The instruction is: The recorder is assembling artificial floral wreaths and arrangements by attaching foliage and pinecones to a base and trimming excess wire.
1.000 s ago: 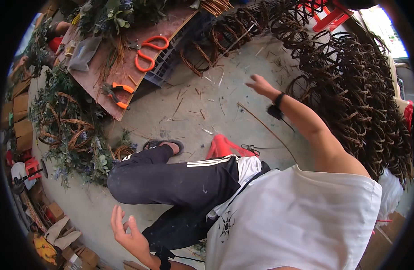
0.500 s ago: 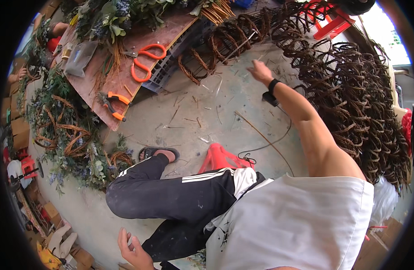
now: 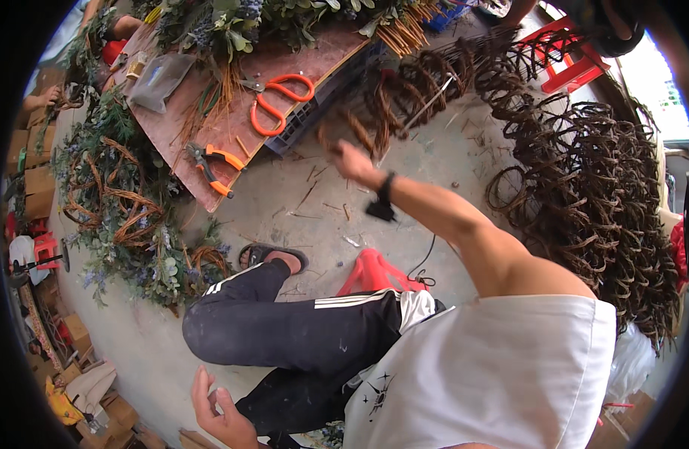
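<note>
My right hand reaches out over the floor with a black band on its wrist. Its fingers close on the end ring of a row of brown twig wreaths, slightly blurred by motion. A thin pale rod runs through that row. Low in the picture, my left hand hangs beside my knee, fingers apart and a little curled, holding nothing. Orange-handled scissors and orange-handled pliers lie on the reddish board beyond my foot.
Stacked twig wreaths fill the right side. Greenery wreaths with blue berries lie at left. A red stool stands by my leg, another red stool at the far right. A co-worker's hand shows at far left. Twig scraps litter the floor.
My right hand has moved left across the floor to the end of the wreath row and closed on it. My left hand stays about where it was. The view has shifted slightly.
</note>
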`<state>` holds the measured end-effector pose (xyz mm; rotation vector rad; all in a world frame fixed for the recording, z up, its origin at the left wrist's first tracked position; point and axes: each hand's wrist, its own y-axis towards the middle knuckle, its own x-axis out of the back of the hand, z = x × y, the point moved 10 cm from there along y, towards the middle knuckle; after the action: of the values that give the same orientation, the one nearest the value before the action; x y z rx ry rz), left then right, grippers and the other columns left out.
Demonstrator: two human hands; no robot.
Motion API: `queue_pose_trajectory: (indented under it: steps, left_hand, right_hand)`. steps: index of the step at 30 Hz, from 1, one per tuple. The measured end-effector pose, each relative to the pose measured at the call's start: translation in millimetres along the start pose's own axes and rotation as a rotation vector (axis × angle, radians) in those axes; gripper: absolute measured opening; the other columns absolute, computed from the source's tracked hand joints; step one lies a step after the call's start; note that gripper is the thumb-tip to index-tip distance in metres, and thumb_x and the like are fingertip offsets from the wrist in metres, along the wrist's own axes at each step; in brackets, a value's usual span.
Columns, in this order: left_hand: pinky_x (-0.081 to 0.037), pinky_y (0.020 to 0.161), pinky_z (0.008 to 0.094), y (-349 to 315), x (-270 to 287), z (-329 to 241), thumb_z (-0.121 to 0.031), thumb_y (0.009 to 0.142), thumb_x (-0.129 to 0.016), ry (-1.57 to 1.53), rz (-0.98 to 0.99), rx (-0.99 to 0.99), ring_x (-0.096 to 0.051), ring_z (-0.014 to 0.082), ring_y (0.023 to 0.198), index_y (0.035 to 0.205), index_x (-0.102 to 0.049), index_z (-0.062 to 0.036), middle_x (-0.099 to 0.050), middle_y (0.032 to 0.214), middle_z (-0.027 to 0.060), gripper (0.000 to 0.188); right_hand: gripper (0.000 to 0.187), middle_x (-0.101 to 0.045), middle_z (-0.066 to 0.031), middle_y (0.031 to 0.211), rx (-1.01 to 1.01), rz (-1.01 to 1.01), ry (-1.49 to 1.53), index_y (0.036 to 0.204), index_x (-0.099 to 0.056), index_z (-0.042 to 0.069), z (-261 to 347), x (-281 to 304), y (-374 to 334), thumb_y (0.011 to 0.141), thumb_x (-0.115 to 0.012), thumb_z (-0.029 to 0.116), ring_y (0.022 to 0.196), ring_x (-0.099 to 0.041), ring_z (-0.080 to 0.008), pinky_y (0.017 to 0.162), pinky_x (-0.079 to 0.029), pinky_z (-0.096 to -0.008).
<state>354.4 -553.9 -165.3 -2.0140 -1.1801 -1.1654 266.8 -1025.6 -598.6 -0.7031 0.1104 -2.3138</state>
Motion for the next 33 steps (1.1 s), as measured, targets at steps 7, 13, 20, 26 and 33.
queue_pose_trajectory:
  steps: [7,13,20,26,33]
  left_hand:
    - [-0.051,0.102,0.0336,77,-169,-88,-0.006,0.104,-0.060,-0.473,0.471,-0.093,-0.068,0.0194,0.114,0.137,-0.061,0.0089,-0.071,0.128,0.0146,0.036]
    - [-0.036,0.119,0.0375,44,-350,-75,-0.044,0.100,-0.063,-0.217,0.865,-0.011,-0.047,0.0401,0.145,0.156,-0.019,0.0184,-0.044,0.152,0.0402,0.094]
    - [-0.052,0.099,0.0361,49,-351,-82,-0.009,0.100,-0.063,-1.216,0.381,0.469,-0.064,0.0294,0.114,0.158,-0.015,0.0072,-0.061,0.130,0.0286,0.077]
    - [-0.057,0.077,0.0336,29,-346,-99,0.005,0.096,-0.065,-1.267,0.356,0.475,-0.066,0.0184,0.088,0.159,-0.021,-0.0065,-0.066,0.106,0.0133,0.077]
    - [-0.054,0.076,0.0290,35,-288,-106,0.010,0.094,-0.062,-1.336,0.221,0.371,-0.064,0.0151,0.082,0.156,-0.031,0.0014,-0.067,0.097,0.0111,0.070]
  right_hand:
    - [0.041,-0.074,-0.0203,0.113,-0.045,0.329,0.044,0.118,-0.074,0.005,79,22,-191,0.096,-0.068,0.039,0.110,-0.069,-0.0372,0.097,-0.053,-0.0445]
    - [0.028,-0.070,-0.0064,0.097,-0.257,0.467,0.252,0.113,-0.072,0.003,50,-17,-199,0.097,-0.068,0.025,0.085,-0.063,-0.0163,0.072,-0.053,-0.0344]
    - [0.040,-0.071,-0.0084,0.106,-0.100,0.533,0.192,0.122,-0.068,0.003,127,42,-185,0.098,-0.068,0.035,0.092,-0.066,-0.0207,0.074,-0.055,-0.0355]
    - [0.046,-0.069,-0.0115,0.127,0.541,0.019,-0.733,0.130,-0.067,0.011,128,93,-120,0.098,-0.066,0.043,0.118,-0.064,-0.0332,0.104,-0.044,-0.0509]
    - [0.024,-0.068,-0.0102,0.127,0.450,-0.123,-0.546,0.119,-0.070,0.012,124,140,-101,0.099,-0.060,0.024,0.117,-0.065,-0.0318,0.090,-0.058,-0.0458]
